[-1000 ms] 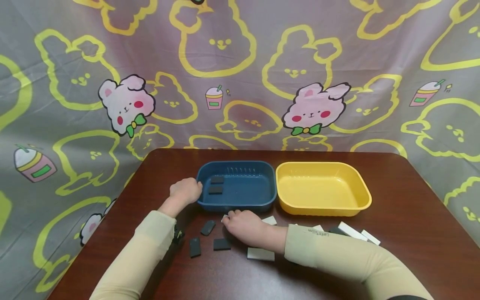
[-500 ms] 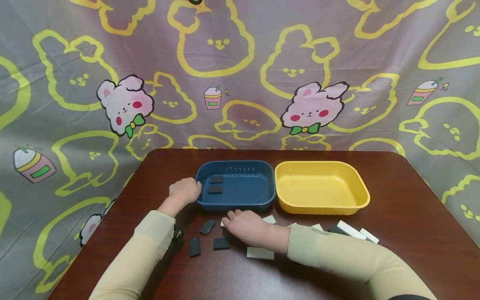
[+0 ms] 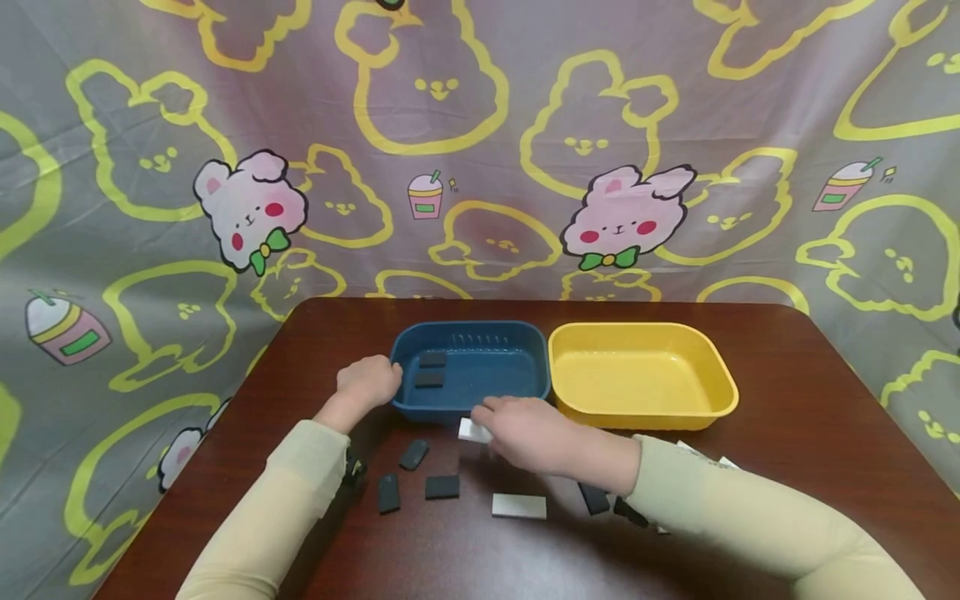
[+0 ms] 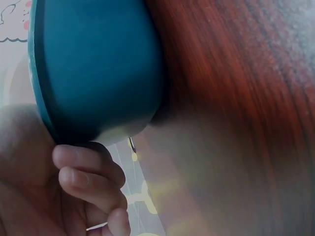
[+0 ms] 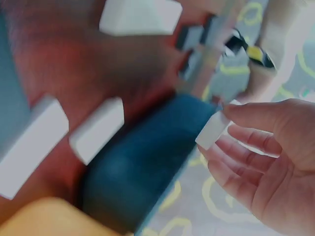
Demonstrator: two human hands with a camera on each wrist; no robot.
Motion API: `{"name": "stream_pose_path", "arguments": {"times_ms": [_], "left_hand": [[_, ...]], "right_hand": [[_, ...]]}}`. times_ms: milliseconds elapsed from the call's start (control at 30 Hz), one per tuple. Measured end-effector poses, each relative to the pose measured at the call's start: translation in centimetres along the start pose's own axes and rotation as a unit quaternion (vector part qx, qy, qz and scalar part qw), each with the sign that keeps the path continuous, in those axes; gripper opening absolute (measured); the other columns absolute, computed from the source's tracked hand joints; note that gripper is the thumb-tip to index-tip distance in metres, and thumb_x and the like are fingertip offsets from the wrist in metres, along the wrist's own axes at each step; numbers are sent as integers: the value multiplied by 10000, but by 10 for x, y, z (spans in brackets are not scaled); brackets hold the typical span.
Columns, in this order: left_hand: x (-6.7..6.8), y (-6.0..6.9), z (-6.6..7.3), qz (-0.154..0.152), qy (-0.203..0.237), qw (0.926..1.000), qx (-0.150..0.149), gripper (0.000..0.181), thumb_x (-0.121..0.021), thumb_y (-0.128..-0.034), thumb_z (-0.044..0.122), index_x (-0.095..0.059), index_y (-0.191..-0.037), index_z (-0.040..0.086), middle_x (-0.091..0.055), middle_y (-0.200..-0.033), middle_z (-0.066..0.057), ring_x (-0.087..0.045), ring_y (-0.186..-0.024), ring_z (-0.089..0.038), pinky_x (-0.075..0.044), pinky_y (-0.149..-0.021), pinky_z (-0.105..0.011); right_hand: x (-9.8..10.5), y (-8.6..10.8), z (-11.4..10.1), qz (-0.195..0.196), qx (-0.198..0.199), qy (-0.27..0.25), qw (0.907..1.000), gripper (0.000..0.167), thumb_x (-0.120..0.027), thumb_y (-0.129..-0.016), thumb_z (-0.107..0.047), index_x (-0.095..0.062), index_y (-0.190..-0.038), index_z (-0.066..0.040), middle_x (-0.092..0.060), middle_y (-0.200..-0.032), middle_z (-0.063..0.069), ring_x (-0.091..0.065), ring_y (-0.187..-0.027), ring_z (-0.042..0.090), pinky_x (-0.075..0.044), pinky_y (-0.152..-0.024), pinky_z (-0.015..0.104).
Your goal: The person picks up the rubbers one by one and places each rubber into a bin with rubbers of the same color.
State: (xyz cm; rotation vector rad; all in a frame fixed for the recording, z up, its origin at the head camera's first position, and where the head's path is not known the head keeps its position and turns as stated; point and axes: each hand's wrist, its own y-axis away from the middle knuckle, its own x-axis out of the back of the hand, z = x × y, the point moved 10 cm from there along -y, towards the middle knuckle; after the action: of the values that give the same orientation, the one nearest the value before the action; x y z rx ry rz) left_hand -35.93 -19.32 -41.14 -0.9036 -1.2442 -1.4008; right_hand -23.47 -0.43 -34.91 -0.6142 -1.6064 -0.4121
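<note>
Where the surface [image 3: 420, 554] comes nearest, loose white block [image 3: 519, 506]: oblong, lying flat, long side running roughly left to right.
Dark pieces [image 3: 442, 487]: three, flat and oblong, apart from one another to the left of that block; two more show partly beside the right sleeve [image 3: 750, 521].
Held white block [image 5: 212, 130]: plain white, flat-faced, straight-edged, oblong.
Right grip [image 3: 525, 429]: drawn in to the block's thickness, thumb and fingertips pinching it.
Position in grip: one end juts past the fingertips towards the person's left; head view hides the other end behind the hand. Block is held above the surface, in front of the blue tray's near wall.
Left grip [image 3: 369, 381]: fingers curled at the left rim of the blue tray [image 3: 472, 414], holding it.
Blue tray contents: two dark tiles [image 3: 430, 380], one beyond the other, towards the left end.
Yellow tray [image 3: 645, 416]: just right of the blue one.
Patterned cloth [image 3: 480, 175]: hangs behind, yellow-outlined animals on grey.
</note>
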Motion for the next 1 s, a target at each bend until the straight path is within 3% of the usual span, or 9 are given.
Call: {"name": "stream_pose_path", "arguments": {"times_ms": [333,400,467,533,633,767,833,900,1000], "left_hand": [[4,2,-2,-207,38,9997,-87,572,-363,-1031,457,-612,-692,68,-628,-614,-91,-589,-590,-231,-423,-571,-367],[14,2,-2,37,49,10000,-60,611,-356,-1018,509,-607,-669,75,-616,-593,-85,-583,-572,-229,-418,-546,-358],[32,2,2,603,81,9981,-107,608,-371,-1006,530,-592,-666,77,-584,-582,-81,-561,-557,-236,-411,-520,-358],[50,4,9,1288,117,9913,-240,567,-406,-999,517,-572,-676,82,-536,-565,-76,-525,-535,-236,-396,-493,-357],[70,12,30,2191,141,9731,-698,461,-483,-990,455,-571,-727,86,-490,-549,-55,-486,-496,-218,-380,-455,-346],[74,29,72,2793,-110,9463,-1626,312,-583,-964,371,-614,-815,99,-505,-596,-18,-476,-483,-175,-382,-428,-328],[69,41,98,2940,-345,9290,-2219,244,-624,-947,331,-631,-860,103,-539,-668,-15,-512,-530,-169,-412,-442,-323],[60,56,127,2997,-582,9066,-2914,194,-661,-927,294,-647,-922,101,-579,-759,-21,-563,-614,-165,-456,-480,-312],[43,78,167,2826,-859,8708,-3929,184,-691,-907,253,-646,-997,99,-613,-868,-32,-597,-734,-163,-498,-547,-286]], "right_hand": [[53,20,49,468,-599,-183,9969,349,-803,-811,-174,-623,-1103,-107,-617,-933,14,-571,-741,135,-529,-702,264],[62,24,61,545,-752,-211,9955,350,-808,-801,-148,-620,-1093,-101,-620,-927,21,-574,-738,147,-535,-704,279],[70,29,74,590,-912,-223,9938,349,-814,-790,-122,-619,-1078,-94,-624,-922,31,-585,-742,158,-542,-707,290],[76,33,87,640,-1080,-243,9918,355,-822,-775,-93,-622,-1068,-83,-632,-926,42,-600,-758,174,-549,-715,311],[82,39,104,735,-1280,-266,9887,365,-832,-757,-80,-632,-1063,-71,-653,-948,57,-622,-798,200,-553,-742,353],[84,45,123,855,-1389,-89,9866,364,-828,-762,-91,-639,-1071,-60,-677,-976,79,-636,-829,230,-549,-744,387],[83,48,132,864,-1451,79,9856,355,-818,-770,-87,-640,-1076,-49,-678,-979,90,-637,-840,245,-543,-743,401],[81,49,142,832,-1513,256,9846,350,-809,-777,-82,-647,-1083,-31,-674,-980,104,-636,-847,261,-539,-744,411],[76,49,155,686,-1592,443,9839,330,-785,-791,-66,-660,-1091,-5,-656,-968,115,-623,-837,274,-531,-728,422]]}}
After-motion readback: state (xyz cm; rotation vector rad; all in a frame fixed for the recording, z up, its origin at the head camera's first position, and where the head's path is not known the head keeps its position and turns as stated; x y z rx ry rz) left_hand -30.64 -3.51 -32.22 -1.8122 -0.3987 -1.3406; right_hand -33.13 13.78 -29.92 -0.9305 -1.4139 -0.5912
